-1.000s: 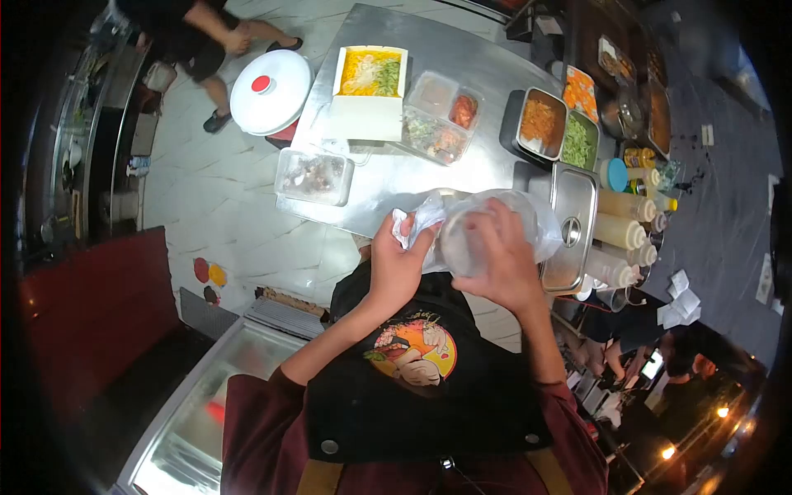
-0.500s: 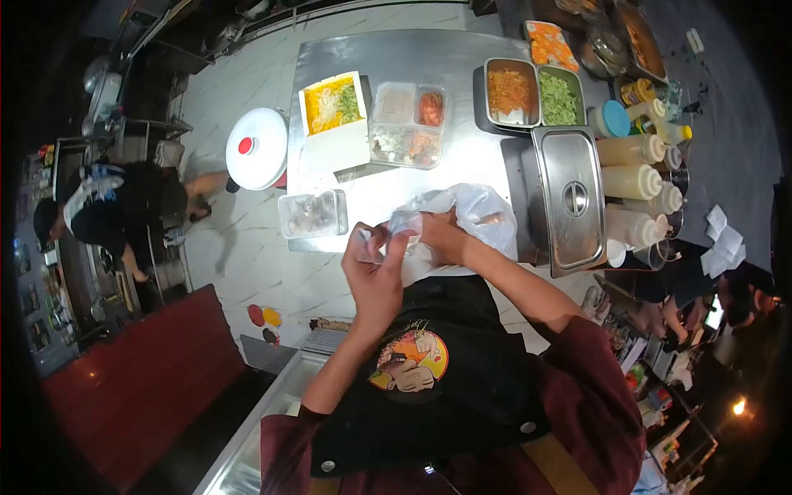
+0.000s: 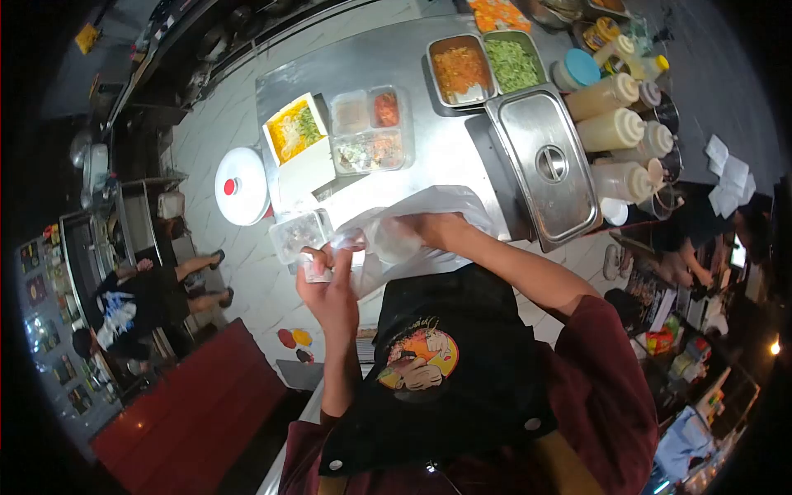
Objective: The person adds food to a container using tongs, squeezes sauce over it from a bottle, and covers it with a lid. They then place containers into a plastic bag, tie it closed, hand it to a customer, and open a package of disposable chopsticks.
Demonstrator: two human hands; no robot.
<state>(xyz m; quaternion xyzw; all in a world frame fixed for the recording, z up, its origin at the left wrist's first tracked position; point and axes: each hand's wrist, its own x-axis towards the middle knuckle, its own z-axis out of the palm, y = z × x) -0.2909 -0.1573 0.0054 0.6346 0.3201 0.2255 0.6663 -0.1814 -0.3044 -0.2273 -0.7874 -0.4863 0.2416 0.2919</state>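
A thin white plastic bag (image 3: pixel 450 202) is stretched between my hands in front of my apron. My left hand (image 3: pixel 332 285) is closed, its fingers pinching a bunched part of the bag. My right hand (image 3: pixel 433 231) is at the bag's other side; the plastic partly hides its fingers. Just beyond my left hand stands a small clear lidded container (image 3: pixel 295 233). Farther off are an open takeaway box (image 3: pixel 305 177) of yellow food with green shreds and a clear compartment tray (image 3: pixel 369 132) holding red and mixed foods.
On the right, a steel lidded pan (image 3: pixel 540 169) stands near several squeeze bottles (image 3: pixel 610 128). Metal pans of shredded orange food (image 3: pixel 460 70) and green shreds (image 3: pixel 513 64) sit behind it. A white round-lidded pot (image 3: pixel 242 198) is left of the table. Other people (image 3: pixel 144 309) are farther away.
My hands have moved apart, the left one leftward, and the bag is spread wider between them. The view has turned, so the table appears shifted left and tilted.
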